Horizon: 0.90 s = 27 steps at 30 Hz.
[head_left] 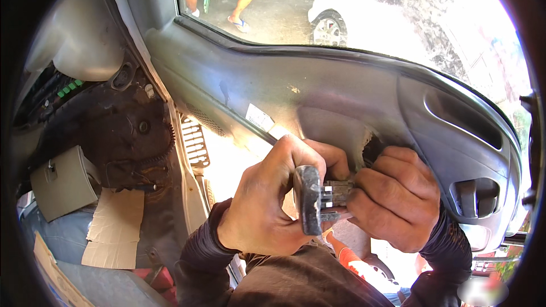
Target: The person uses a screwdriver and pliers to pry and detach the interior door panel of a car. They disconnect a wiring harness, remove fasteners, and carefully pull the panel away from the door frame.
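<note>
"Your hands, left (264, 204) and right (395, 199): holding what?"

"Your left grips a black oblong plastic piece (307, 200), long axis upright in view; your right, a grey plastic block (340, 192) just rightward of it."

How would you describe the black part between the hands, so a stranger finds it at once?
Start from the grey door panel; in front of it are the left hand and right hand. Between them is the black part, set apart from the panel by its scuffed, rounded end and small pale tabs.
</note>
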Motion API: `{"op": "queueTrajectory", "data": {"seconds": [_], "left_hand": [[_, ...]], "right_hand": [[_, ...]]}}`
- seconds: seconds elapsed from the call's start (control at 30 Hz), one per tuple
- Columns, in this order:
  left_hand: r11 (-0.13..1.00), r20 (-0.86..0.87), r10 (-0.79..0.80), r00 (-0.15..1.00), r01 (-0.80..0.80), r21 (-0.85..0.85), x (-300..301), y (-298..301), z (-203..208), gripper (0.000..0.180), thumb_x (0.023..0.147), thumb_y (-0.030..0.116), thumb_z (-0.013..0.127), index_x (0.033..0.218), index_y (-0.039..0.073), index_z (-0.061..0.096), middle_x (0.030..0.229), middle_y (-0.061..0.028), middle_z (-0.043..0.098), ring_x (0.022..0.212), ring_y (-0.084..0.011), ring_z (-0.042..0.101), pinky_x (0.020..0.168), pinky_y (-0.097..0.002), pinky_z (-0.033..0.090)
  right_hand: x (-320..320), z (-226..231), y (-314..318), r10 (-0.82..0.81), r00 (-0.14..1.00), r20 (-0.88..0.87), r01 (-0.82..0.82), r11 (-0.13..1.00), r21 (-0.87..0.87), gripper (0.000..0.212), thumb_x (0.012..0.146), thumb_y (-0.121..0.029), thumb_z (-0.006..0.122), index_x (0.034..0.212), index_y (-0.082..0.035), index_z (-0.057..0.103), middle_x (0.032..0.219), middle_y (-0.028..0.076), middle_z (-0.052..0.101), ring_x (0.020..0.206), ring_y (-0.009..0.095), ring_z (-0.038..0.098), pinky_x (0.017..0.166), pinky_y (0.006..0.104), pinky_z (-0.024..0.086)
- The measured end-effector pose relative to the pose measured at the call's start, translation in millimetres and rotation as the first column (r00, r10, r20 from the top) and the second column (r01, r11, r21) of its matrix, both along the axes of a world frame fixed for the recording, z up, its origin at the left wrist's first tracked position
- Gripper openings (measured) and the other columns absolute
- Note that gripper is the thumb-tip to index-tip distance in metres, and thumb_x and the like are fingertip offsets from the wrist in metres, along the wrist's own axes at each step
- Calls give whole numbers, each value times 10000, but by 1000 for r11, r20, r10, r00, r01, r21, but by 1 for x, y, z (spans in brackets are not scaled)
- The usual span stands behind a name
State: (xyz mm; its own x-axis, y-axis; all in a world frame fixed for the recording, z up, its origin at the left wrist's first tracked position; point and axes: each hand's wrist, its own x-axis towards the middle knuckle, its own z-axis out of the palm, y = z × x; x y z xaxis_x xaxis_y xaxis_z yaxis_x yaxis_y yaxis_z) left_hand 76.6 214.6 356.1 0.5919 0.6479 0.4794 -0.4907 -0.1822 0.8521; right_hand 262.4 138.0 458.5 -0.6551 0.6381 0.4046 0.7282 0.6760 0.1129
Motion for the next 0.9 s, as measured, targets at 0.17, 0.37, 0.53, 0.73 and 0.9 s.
{"op": "queueTrajectory", "data": {"seconds": [0.17, 0.37, 0.53, 0.73, 0.9], "left_hand": [[984, 462, 162, 872, -109, -140, -66, 36, 17, 593, 734, 25, 913, 1081, 141, 447, 1107, -136, 555, 911, -209, 634, 751, -351, 587], [820, -12, 535, 845, -522, -237, -107, 28, -37, 505, 809, -77, 732, 1198, 45, 435, 1075, -173, 606, 861, -173, 643, 746, -285, 534], [352, -357, 790, 498, -846, -401, -162, 43, -121, 526, 891, 93, 789, 1281, -39, 463, 971, -98, 656, 741, -116, 619, 683, -272, 515], [-221, -685, 726, 69, -919, -328, -279, 119, -322, 497, 759, 101, 784, 1207, -74, 663, 1151, -195, 716, 1011, -271, 677, 946, -406, 533], [111, -853, 188, -487, -852, 511, -361, 142, -411, 349, 788, 181, 670, 984, -102, 725, 1010, -178, 770, 861, -317, 711, 832, -431, 566]], "right_hand": [[4, 2, -2, -103, 993, 51, 106, 993, -59, 294, 594, -69, 769, 861, -17, 656, 854, 111, 620, 769, 298, 613, 697, 416, 557], [-5, -8, -7, -233, 967, -104, 232, 972, -25, 291, 717, -36, 815, 936, -8, 626, 909, 170, 644, 788, 356, 636, 725, 478, 558], [-28, 9, -39, -404, 915, 7, 401, 910, 104, 348, 797, 26, 741, 1135, 30, 660, 955, 207, 660, 818, 385, 657, 766, 454, 558], [-24, 4, -62, -562, 797, -222, 599, 785, 159, 320, 823, 64, 707, 1139, 18, 693, 1035, 211, 709, 882, 364, 712, 760, 411, 572], [-10, 3, -86, -623, 744, -239, 648, 761, 34, 293, 810, 59, 725, 1092, -18, 703, 1031, 190, 724, 788, 330, 728, 690, 371, 586]]}}
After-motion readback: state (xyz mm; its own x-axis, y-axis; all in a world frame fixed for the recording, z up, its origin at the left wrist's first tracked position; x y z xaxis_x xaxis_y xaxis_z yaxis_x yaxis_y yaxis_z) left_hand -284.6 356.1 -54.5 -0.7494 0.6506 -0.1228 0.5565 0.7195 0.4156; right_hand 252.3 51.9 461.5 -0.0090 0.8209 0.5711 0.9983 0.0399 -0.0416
